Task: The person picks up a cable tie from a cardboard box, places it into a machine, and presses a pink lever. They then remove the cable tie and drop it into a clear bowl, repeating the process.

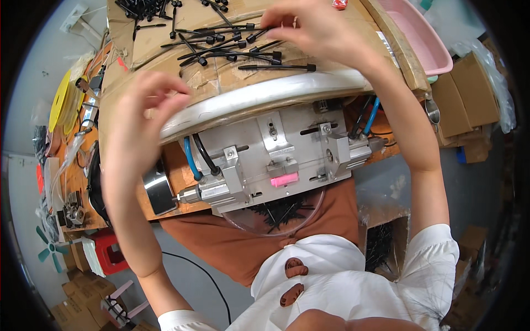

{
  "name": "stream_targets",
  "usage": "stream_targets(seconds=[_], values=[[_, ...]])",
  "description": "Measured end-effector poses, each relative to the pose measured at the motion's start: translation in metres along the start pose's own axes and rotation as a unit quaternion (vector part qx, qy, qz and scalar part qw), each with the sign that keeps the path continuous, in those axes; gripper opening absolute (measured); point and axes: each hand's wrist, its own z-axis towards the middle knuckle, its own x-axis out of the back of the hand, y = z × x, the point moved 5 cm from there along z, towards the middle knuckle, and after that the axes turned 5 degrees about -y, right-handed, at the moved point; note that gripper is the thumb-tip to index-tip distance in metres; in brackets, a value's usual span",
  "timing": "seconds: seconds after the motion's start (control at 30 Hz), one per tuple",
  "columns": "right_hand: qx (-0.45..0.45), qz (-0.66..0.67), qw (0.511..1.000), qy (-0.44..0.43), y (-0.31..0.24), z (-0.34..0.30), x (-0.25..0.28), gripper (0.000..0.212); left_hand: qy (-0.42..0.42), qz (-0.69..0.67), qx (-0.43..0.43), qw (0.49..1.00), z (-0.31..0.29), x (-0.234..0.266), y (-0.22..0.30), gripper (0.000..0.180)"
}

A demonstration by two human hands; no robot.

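Near the top edge, my right hand (314,33) reaches into a loose pile of thin black rods (221,52) with knob-like ends on a cardboard-covered surface. Its thumb and forefinger close around the tail of one black rod (255,36). My left hand (144,105), smeared by motion, hovers left of the pile with curled fingers and a gap at the thumb; nothing shows in it. Below the cardboard's edge sits a metal fixture (248,143) with clamp blocks on both sides. A pink piece (284,180) lies at its front middle.
A curved, plastic-wrapped rim (265,96) runs between pile and fixture. Blue air hoses (191,159) and black hoses join the fixture. A clear bowl of black parts (273,215) rests on my lap. A pink basket (422,38) stands far right, a black phone-like slab (159,190) left.
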Motion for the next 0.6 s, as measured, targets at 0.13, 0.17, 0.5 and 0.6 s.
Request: stream_targets(seconds=[0.13, 0.17, 0.5, 0.6], values=[[-0.086, 0.183, 0.979, 0.024, -0.011, -0.009, 0.025, 0.021, 0.061, -0.173, 0.067, 0.981, -0.024, 0.041, -0.01, 0.01], [-0.064, 0.22, 0.973, 0.032, -0.012, -0.015, 0.031, 0.024, 0.075, -0.157, 0.064, 0.983, -0.031, 0.036, -0.005, 0.011], [-0.082, 0.451, 0.869, 0.186, -0.018, -0.092, 0.022, 0.027, 0.027, 0.105, 0.023, 0.994, -0.138, -0.165, 0.081, 0.065], [-0.069, 0.516, 0.838, 0.161, -0.032, -0.108, 0.025, 0.024, 0.01, 0.151, 0.04, 0.988, -0.134, -0.186, 0.082, 0.061]])
